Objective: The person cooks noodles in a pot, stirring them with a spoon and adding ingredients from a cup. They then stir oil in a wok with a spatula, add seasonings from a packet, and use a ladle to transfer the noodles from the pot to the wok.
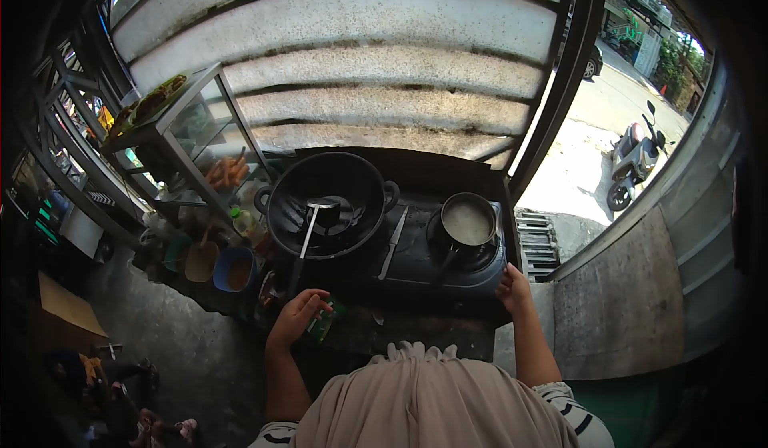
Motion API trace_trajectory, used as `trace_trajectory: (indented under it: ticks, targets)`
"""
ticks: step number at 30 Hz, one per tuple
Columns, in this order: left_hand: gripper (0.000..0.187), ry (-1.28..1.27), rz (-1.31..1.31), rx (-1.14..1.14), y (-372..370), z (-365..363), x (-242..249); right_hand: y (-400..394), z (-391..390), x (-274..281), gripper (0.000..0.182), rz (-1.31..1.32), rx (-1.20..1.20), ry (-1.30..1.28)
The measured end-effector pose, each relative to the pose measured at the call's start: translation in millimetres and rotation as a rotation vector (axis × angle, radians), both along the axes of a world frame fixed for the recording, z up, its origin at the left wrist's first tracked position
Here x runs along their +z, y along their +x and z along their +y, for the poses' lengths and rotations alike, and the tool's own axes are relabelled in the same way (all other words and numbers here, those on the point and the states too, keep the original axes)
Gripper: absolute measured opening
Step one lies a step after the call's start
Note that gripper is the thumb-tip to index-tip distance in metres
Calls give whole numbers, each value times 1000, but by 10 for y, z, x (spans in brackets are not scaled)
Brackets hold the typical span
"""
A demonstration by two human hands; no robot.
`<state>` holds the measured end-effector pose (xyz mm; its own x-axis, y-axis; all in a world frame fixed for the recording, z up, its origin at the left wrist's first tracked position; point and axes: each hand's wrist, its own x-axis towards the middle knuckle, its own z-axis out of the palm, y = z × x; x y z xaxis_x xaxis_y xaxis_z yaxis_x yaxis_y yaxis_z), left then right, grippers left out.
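Observation:
My left hand (298,317) is at the counter's front edge with its fingers curled over a shiny green packet (324,325). Close by my right hand (514,290), which is closed at the front right corner of the stove (408,288), what its fingers hold, if anything, is hidden. A large black wok (364,228) sits on the left burner with a long-handled ladle (307,244) resting in it. On the right burner stands a small saucepan (468,218) of pale, cloudy liquid. Between them lies a knife (393,244), its blade pointing away from me.
A glass display case (210,140) with orange food inside stands at the left. Below it are a bottle (241,220), a blue container (234,270) and other tubs. A corrugated metal wall (384,64) rises behind the stove. Outside at right is a parked scooter (636,156). People's legs show lower left.

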<state>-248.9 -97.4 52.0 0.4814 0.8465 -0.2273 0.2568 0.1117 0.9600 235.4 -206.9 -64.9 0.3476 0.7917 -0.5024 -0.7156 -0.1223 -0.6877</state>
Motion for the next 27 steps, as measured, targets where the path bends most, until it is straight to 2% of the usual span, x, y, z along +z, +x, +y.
trace_trajectory:
  ticks: [3,9,12,14,15,17,18,19,25,27]
  targets:
    - [37,6,-22,9,55,-10,23,17,88,41,27,-6,-29,-68]
    - [36,4,-21,-67,134,44,-79,72,75,187,30,-86,-127,-2]
    - [37,-1,-21,-88,193,90,-117,170,27,205,31,-240,-74,53]
    - [36,17,-58,-114,242,115,-141,266,54,151,25,-412,52,-36]
    - [36,17,-60,-117,265,127,-135,334,97,92,25,-413,49,-37]
    - [37,25,-29,-169,308,161,-113,481,235,4,20,-1376,-32,21]
    - [37,26,-32,-169,325,166,-103,415,223,335,19,-1418,3,-91]
    - [37,42,-45,-175,341,164,-91,379,263,525,19,-1404,-40,-68]
    - [36,55,-37,-130,239,65,-107,444,574,828,25,-1168,-102,19]
    - [35,57,-50,-98,164,4,-144,369,702,917,28,-1407,-106,65]
